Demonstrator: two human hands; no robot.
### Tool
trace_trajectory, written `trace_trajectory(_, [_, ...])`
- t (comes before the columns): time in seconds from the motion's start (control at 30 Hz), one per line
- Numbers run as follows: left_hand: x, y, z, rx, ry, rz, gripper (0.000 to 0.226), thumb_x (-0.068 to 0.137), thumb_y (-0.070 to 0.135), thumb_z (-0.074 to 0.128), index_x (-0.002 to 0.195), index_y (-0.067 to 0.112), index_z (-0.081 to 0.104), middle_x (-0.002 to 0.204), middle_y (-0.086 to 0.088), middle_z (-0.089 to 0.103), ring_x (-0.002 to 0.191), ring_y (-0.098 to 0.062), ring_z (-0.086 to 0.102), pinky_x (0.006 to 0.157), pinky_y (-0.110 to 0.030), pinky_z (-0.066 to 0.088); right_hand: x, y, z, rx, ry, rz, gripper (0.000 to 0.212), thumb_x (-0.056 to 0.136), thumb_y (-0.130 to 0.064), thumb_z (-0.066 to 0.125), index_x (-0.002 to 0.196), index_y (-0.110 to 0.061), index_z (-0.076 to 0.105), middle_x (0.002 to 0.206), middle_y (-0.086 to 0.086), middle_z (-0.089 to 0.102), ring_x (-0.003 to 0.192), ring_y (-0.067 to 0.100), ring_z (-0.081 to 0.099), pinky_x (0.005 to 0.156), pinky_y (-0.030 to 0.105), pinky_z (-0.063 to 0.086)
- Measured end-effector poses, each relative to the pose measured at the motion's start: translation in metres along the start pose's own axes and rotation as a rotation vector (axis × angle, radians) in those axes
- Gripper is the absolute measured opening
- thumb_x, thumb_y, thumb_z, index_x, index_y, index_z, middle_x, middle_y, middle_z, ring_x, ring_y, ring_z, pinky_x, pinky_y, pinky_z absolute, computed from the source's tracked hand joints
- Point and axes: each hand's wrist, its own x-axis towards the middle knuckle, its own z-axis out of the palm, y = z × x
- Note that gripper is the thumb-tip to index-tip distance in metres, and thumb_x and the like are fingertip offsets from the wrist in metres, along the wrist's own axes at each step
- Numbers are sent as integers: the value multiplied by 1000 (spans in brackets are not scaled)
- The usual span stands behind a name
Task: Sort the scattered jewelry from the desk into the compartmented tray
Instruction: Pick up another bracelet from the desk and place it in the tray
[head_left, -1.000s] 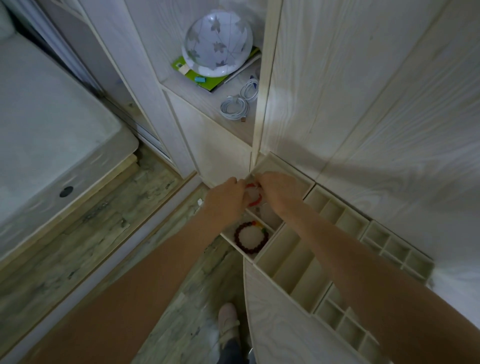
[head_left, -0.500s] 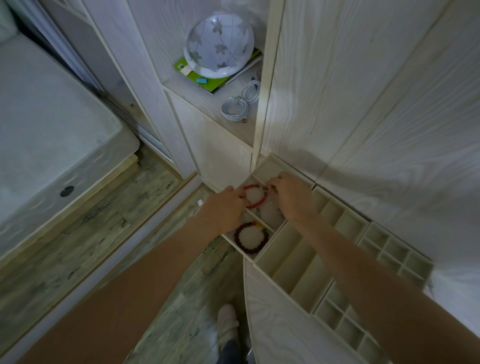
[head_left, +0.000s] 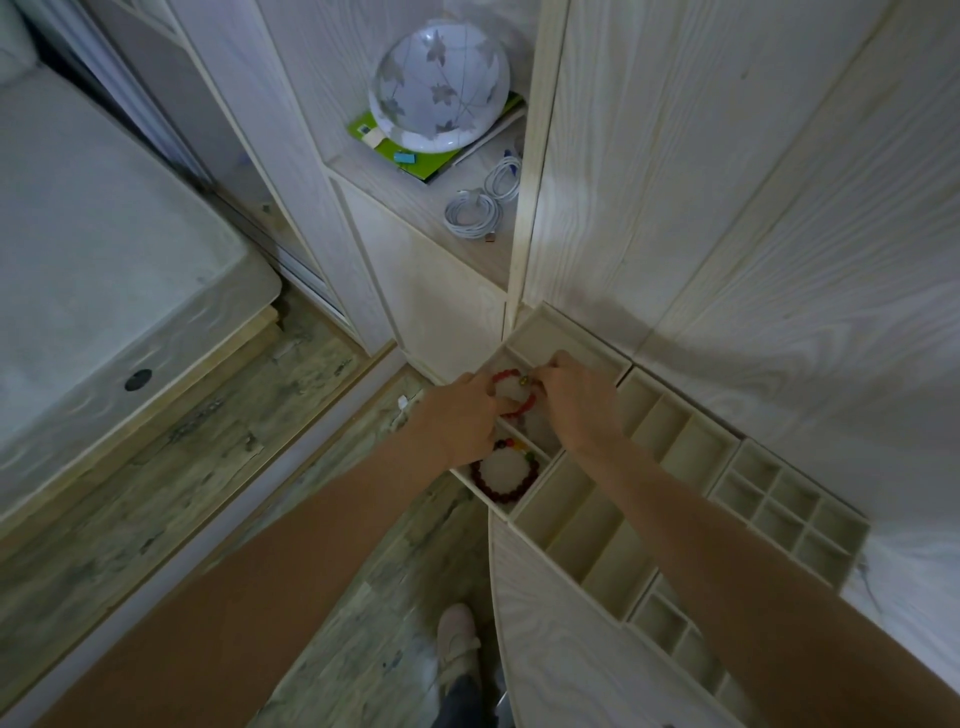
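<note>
I am lowering the red bead bracelet (head_left: 511, 391) into a compartment at the far-left end of the compartmented tray (head_left: 691, 457); a second ago I was holding it bunched up between my hands, and now it is spreading open into a ring over the compartment. My left hand (head_left: 457, 421) and right hand (head_left: 579, 402) are pinching its opposite sides. The dark bead bracelet (head_left: 503, 475) is lying in the next compartment nearer me. I judge this piece nearly placed.
</note>
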Motion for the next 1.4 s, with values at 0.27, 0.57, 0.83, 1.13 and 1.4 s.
trace_trajectory(0.27, [5,0,-4,50,-19,14,47,92,22,45,138,34,43,130,-7,41,112,-23,47,72,-34,46,14,-13,-7,-125,-11,-74,17,95,-17,49,106,-7,57,107,10,53,85,28,60,57,31,37])
trace_trajectory(0.57, [10,2,-5,17,5,-43,40,91,24,49,130,16,52,116,-8,48,98,-25,52,74,-38,50,12,-5,-1,75,-1,197,20,97,-22,45,98,-11,61,100,6,59,86,23,60,62,29,40])
trace_trajectory(0.83, [15,16,-11,122,33,-142,24,94,17,46,113,9,57,118,-10,48,100,-26,51,64,-32,36,4,-5,2,217,-51,378,24,97,-30,49,98,-13,66,98,4,65,89,22,62,63,25,40])
trace_trajectory(1.13, [11,10,-12,116,18,-119,27,95,18,45,116,9,58,120,-11,46,98,-27,52,65,-33,37,18,-9,-9,-85,-35,-38,13,96,-20,48,100,-10,55,106,8,53,83,27,60,53,30,33])
trace_trajectory(1.4, [8,6,-13,73,-3,-82,31,93,14,47,122,11,56,118,-10,45,99,-26,49,70,-36,44,17,4,-8,61,71,17,20,96,-22,48,108,-14,62,104,6,56,84,25,60,60,29,44])
